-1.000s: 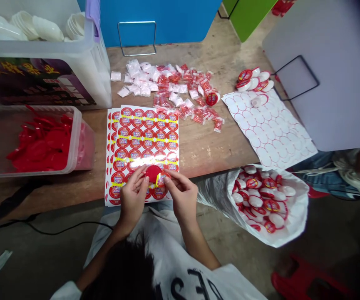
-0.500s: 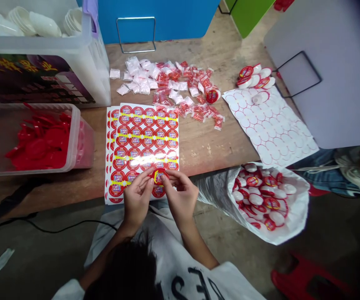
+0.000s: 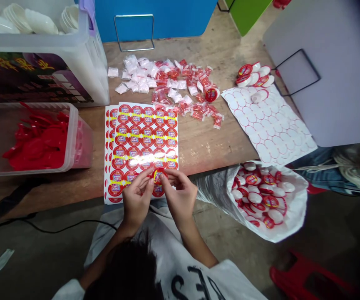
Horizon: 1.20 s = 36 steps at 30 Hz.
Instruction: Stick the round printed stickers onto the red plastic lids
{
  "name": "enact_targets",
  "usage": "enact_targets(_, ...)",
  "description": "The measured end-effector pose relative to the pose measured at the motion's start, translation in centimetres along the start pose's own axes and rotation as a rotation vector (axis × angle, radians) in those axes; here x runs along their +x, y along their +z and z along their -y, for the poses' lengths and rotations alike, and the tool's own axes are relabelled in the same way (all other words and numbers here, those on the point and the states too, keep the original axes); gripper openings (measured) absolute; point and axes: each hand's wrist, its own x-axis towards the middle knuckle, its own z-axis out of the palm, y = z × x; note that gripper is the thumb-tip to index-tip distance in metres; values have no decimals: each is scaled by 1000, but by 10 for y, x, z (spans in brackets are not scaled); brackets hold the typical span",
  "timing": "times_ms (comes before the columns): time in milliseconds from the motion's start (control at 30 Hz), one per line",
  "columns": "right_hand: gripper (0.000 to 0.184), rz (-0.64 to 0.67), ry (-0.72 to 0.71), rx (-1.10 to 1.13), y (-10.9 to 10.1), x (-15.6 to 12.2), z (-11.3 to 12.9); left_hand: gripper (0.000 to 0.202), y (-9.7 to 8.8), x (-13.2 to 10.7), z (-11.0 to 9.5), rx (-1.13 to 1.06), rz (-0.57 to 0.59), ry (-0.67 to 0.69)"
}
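A small round red lid with a printed red and yellow sticker is held between both hands, close to the table's front edge. My left hand is closed, its fingertips pinching the lid's left side. On the other side, my right hand grips it, thumb pressed on the sticker's face. Beneath the fingers lies a sheet of round red stickers, with more such sheets under its left edge. The lid's underside is hidden.
Small white and red packets lie behind the sheets. A clear tub of red lids and a bin of white cups stand left. At right are a used sticker sheet, finished capsules and a white bag of capsules.
The view has shifted slightly. Both hands keep their hold on the lid in nearly the same place, with the right thumb still on the sticker.
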Motion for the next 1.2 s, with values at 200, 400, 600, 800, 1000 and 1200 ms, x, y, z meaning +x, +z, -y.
enact_targets(200, 14, 4, -56, -56, 2, -1, -4, 31, 4, -3, 2, 120, -111, 68)
enact_targets(400, 18, -40, -228, -251, -8, 2, -9, 31, 0, 11, 3, 103, -285, 72)
enact_targets(600, 40, 175, -528, -344, -5, 3, -15, 29, -3, 15, -4, 17, -258, -9)
enact_targets(800, 49, 97, -490, -345, -4, -4, -22, 32, -5, 11, -2, -40, -247, -25)
enact_targets(1000, 34, 101, -400, -121, -2, -16, -15, 65, -4, 15, 1, -122, -308, 13)
enact_targets(1200, 22, 209, 241, 343, 6, -10, -9, 83, -4, 2, 0, -131, -97, 33)
